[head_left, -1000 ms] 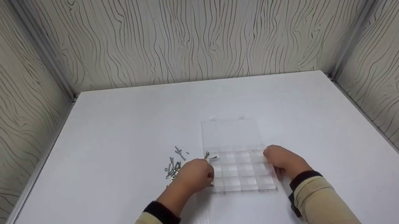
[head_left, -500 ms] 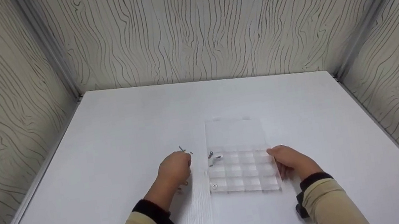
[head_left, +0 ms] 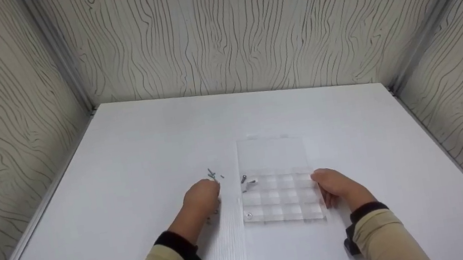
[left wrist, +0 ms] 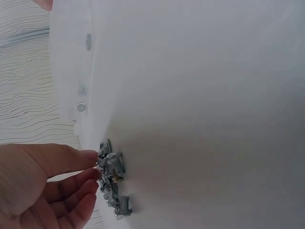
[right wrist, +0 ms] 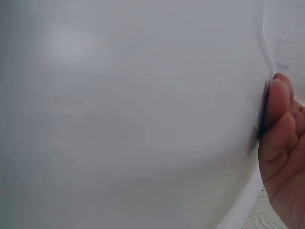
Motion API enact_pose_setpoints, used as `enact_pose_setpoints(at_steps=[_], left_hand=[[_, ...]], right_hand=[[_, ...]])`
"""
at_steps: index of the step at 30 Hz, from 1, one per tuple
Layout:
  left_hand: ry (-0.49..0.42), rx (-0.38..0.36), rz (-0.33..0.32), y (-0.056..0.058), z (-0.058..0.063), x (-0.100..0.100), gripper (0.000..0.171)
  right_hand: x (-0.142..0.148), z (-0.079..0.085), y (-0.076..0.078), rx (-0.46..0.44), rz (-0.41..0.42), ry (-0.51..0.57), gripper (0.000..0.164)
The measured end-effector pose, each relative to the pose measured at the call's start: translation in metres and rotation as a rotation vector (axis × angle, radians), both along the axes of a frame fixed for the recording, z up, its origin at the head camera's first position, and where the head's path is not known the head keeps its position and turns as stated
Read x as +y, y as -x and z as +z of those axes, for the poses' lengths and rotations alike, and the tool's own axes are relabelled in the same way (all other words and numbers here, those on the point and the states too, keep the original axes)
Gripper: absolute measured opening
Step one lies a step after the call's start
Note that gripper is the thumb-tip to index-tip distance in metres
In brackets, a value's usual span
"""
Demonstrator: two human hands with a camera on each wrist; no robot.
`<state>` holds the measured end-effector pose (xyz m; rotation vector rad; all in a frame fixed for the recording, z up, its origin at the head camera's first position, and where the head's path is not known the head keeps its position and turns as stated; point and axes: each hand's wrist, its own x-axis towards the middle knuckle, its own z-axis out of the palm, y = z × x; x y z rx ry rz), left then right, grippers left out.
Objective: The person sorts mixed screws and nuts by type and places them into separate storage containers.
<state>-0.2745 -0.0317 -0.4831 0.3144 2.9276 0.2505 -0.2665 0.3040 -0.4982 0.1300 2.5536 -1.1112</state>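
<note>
My left hand is at the pile of metal screws and nuts, left of the box; from the head it covers most of the pile. In the left wrist view its thumb and fingertips reach the pile's edge, with a gap between them. A clear compartment box lies with its lid folded back flat. At the box's right side my right hand grips the edge, thumb side on the rim and the other fingers lower down. Screws lie in the far left compartment, and a round nut or washer in the near left one.
Some loose screws and a tiny piece lie just beyond the left hand. The white table is bounded by wood-patterned panels at the back and both sides.
My left hand has moved left from the box's left compartments to the pile, uncovering the round piece in the near left compartment. My right hand stays at the box's edge.
</note>
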Motion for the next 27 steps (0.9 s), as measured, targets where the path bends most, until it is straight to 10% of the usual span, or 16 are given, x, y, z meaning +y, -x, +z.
enact_pose_setpoints(at_steps=[17,27], left_hand=[[-0.014,0.051,-0.047,0.0010,-0.0035,0.0028,0.013],[0.031,0.051,-0.044,0.0022,-0.0089,0.0062,0.044]], right_hand=[[-0.0101,0.0046,0.0053,-0.062,-0.027,-0.067,0.028],[-0.0084,0.0000,0.0049,-0.054,-0.065,-0.050,0.027]])
